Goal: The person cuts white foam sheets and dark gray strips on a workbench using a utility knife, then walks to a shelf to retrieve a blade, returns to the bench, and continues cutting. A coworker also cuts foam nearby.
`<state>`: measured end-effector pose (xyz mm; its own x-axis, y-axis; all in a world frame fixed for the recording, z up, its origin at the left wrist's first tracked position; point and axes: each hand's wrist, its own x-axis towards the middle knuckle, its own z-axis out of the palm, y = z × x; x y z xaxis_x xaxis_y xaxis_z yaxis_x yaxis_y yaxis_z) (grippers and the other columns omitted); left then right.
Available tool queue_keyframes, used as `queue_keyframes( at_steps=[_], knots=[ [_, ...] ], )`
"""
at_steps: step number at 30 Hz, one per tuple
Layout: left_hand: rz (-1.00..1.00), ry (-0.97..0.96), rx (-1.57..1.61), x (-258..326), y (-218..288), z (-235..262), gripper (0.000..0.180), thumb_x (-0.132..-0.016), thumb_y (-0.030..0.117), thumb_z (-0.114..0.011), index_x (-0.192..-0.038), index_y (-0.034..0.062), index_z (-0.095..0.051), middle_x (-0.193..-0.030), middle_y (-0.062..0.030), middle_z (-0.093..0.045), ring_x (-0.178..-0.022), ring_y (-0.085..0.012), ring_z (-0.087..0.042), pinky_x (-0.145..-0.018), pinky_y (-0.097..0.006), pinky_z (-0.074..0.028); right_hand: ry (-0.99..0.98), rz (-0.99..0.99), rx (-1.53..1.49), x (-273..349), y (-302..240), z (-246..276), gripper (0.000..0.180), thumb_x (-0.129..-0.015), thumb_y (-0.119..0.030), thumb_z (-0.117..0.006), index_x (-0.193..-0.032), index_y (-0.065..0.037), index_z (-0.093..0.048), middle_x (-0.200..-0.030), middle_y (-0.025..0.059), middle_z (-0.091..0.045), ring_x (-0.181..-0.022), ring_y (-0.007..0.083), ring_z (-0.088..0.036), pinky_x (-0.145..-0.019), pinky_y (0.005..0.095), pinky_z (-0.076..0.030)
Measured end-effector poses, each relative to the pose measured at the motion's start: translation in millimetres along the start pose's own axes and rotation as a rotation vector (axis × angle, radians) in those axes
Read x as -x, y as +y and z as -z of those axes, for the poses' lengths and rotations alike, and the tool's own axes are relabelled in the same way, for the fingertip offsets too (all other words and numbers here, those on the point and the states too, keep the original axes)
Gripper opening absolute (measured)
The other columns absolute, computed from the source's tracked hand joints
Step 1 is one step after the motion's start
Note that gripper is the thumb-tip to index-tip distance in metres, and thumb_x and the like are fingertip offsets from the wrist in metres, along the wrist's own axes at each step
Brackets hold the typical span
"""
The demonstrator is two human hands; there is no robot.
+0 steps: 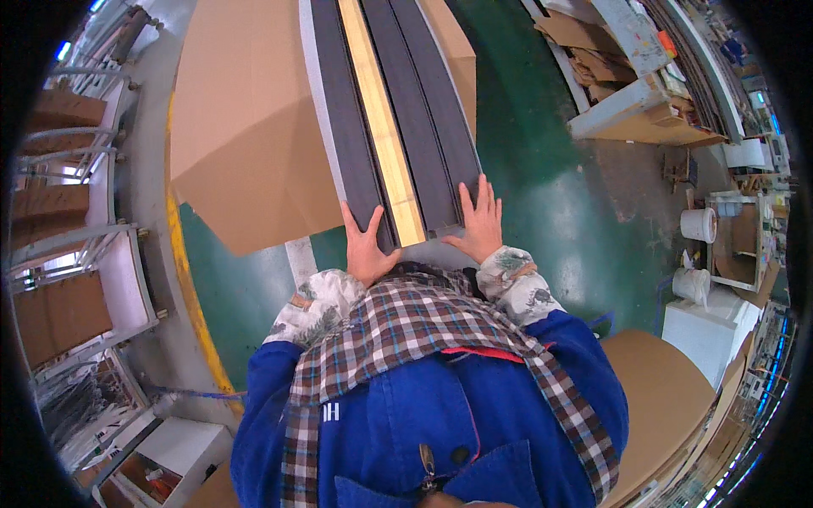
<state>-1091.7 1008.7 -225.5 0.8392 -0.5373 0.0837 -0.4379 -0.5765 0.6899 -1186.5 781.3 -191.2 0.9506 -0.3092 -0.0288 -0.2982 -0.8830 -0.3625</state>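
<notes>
Starting at the left edge, a row of metal racks (76,212) holds brown cardboard sheets, and a yellow line (190,296) curves along the green floor (542,195) beside them. Next comes a large flat sheet of cardboard (246,127), spread under the work.

On that cardboard lies a bundle of long profile strips (389,110), running away from the person toward the top of the view. The strips are dark grey and matt, laid side by side lengthwise, with one pale yellow wood-coloured strip (381,127) between them, left of the middle. A lighter grey edge shows along the bundle's left side. Their near ends are lined up just in front of the person's chest.

The left hand (366,245) lies flat on the near end of the left dark strip, fingers spread, thumb out to the side; its grip is open, pressing rather than clasping. The right hand (479,224) lies the same way on the near end of the right dark strips, palm down, fingers splayed, grip open. Both wrists wear patterned sleeve covers over a blue jacket.

Further right stand two white buckets (696,254) near a cluttered bench (644,110) with cardboard scraps.
</notes>
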Motion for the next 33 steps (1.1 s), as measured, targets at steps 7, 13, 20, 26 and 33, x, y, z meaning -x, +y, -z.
queue_keyframes(
  at_steps=[7, 13, 20, 26, 33],
  knots=[
    [-0.021, -0.033, -0.104, -0.6, 5.7, 10.2, 0.095, -0.056, 0.038, -0.086, -0.137, 0.0127, -0.044, -0.147, -0.0376, 0.002, -0.134, -0.0528, -0.020, -0.103, -0.048, -0.037, -0.132, 0.413, 0.100, -25.0, -20.2, -10.9, 0.112, -0.053, -0.036, -0.086, -0.146, -0.016, -0.028, -0.153, 0.0117, -0.021, -0.141, 0.0300, -0.022, -0.110, 0.0594, -0.019],
    [0.034, -0.062, -0.016, 0.0, 0.9, 8.7, 0.097, -0.055, 0.039, -0.088, -0.138, 0.0133, -0.042, -0.149, -0.0329, 0.002, -0.134, -0.0499, -0.026, -0.097, -0.049, -0.045, -0.131, 0.390, 0.128, -21.6, -22.7, -9.8, 0.111, -0.054, -0.039, -0.086, -0.146, -0.014, -0.028, -0.152, 0.0137, -0.021, -0.141, 0.0311, -0.021, -0.110, 0.0576, -0.019],
    [0.291, -0.040, 0.437, -1.1, -16.4, 9.3, 0.106, -0.071, 0.044, -0.078, -0.148, 0.0032, -0.016, -0.151, -0.0252, -0.013, -0.139, -0.0364, -0.024, -0.111, -0.041, -0.028, 0.133, 0.078, -0.145, -26.6, 15.9, 9.7, 0.093, -0.070, -0.048, -0.076, -0.141, -0.006, -0.034, -0.151, 0.0225, -0.018, -0.139, 0.0379, -0.022, -0.110, 0.0542, -0.020],
    [0.426, 0.102, 0.778, -12.1, -23.1, -6.2, 0.099, -0.077, 0.035, -0.075, -0.146, -0.0027, -0.015, -0.147, -0.0212, -0.028, -0.136, -0.0295, -0.029, -0.110, -0.037, -0.027, -0.201, -0.609, -1.134, -62.5, 55.5, -11.0, 0.079, -0.081, -0.043, -0.071, -0.137, 0.002, -0.037, -0.128, 0.0146, -0.052, -0.115, 0.0247, -0.053, -0.097, 0.0347, -0.043],
    [0.482, -0.078, 1.074, -22.9, -32.1, -4.9, 0.094, -0.074, 0.027, -0.080, -0.146, 0.0090, -0.021, -0.131, -0.0126, -0.047, -0.119, -0.0241, -0.048, -0.100, -0.036, -0.040, -0.420, -0.806, -1.479, -61.3, 73.8, -22.5, 0.067, -0.082, -0.048, -0.066, -0.129, -0.003, -0.051, -0.119, 0.0121, -0.062, -0.101, 0.0232, -0.063, -0.088, 0.0351, -0.050]
  ],
)
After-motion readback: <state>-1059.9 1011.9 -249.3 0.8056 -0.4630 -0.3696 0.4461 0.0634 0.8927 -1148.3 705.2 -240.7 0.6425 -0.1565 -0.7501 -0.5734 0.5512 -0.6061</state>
